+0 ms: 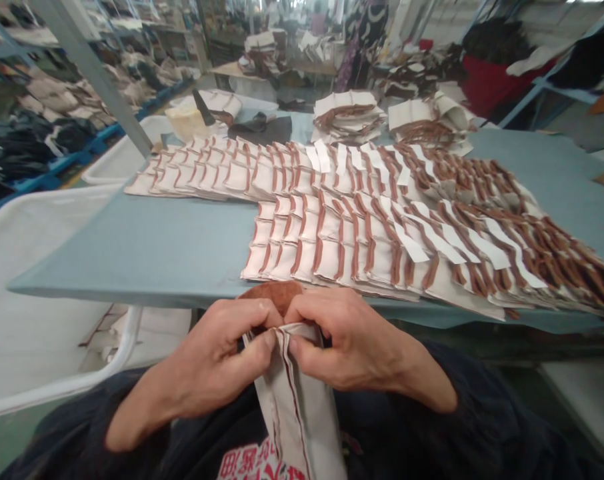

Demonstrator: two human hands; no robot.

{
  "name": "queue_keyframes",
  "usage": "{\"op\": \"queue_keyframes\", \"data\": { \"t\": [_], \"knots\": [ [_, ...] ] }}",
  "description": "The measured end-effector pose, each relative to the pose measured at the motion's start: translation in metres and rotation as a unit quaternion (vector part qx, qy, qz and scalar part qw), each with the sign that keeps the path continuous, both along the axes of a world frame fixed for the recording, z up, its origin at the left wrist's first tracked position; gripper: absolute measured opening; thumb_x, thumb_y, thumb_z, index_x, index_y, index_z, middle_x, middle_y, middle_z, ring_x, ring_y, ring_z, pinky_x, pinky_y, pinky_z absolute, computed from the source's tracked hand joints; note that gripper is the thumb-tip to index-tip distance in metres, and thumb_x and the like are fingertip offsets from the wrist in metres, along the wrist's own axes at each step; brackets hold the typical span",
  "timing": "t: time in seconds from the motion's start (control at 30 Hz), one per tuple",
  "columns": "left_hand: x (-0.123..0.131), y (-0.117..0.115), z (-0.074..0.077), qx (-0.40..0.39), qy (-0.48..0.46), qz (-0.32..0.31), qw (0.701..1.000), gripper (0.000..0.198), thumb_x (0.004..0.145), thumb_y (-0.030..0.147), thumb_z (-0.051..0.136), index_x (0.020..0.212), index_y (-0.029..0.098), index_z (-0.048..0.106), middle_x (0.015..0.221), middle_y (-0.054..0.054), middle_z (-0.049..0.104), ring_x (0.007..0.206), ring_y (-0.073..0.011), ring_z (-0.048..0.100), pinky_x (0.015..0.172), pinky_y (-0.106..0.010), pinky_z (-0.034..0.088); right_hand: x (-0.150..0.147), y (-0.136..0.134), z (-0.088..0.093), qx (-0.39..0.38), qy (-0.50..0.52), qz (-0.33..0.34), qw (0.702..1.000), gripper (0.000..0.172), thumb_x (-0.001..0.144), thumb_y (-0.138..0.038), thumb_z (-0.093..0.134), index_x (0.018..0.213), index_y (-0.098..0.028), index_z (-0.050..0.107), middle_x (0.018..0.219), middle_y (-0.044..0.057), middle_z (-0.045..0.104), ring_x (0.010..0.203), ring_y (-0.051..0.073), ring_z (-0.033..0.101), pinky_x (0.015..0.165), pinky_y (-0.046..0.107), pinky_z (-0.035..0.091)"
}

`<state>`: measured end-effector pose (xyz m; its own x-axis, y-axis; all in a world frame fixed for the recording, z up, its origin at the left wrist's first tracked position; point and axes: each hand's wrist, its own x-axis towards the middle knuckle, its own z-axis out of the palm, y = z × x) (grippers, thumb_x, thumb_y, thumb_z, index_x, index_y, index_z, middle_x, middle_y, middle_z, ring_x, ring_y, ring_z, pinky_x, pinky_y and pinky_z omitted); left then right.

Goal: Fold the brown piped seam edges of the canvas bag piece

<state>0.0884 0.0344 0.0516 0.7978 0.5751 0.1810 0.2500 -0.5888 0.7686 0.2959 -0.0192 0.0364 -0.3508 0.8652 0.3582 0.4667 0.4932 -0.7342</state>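
Close to my body, a sewn piece of off-white fabric (315, 407) with a brown inner side hangs down, its dark-edged seam running lengthwise. My left hand (227, 347) pinches the top edge of this piece between thumb and fingers, left of the seam. Just right of the seam, my right hand (355, 340) pinches the same edge, the two thumbs nearly meeting. A brown flap (275, 292) of the piece shows beyond my fingertips. My fingers partly hide the upper edge.
Overlapping rows of similar off-white and brown pieces (327, 247) with white paper strips lie on the blue-covered table (132, 247). Folded stacks (347, 113) stand at its back. White plastic bins (47, 220) are at the left, beside a metal post (97, 73).
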Motion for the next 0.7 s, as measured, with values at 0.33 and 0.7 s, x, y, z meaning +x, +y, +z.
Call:
{"op": "queue_keyframes", "data": {
  "t": [0.33,0.7],
  "knots": [
    [0.004,-0.004,-0.013,-0.21,-0.063,0.023,0.975,0.025,0.096,0.03,0.054,0.073,0.018,0.059,0.069,0.005,0.053,0.064,-0.0114,0.048,0.059,-0.021,0.04,0.005,0.01,-0.004,-0.193,0.163,0.047,0.966,0.017,0.079,-0.03,0.063,0.07,-0.02,0.053,0.064,-0.006,0.048,0.058,0.01,0.042,0.055,0.024,0.033],
    [0.008,0.004,-0.025,-0.142,-0.137,0.019,0.98,0.025,0.094,0.016,0.057,0.069,0.018,0.058,0.063,0.007,0.052,0.057,-0.0077,0.047,0.055,-0.017,0.036,0.003,0.019,-0.006,-0.265,0.177,0.063,0.946,0.019,0.082,-0.028,0.062,0.067,-0.022,0.052,0.063,-0.005,0.047,0.059,0.011,0.041,0.055,0.026,0.032]
  ]
}}
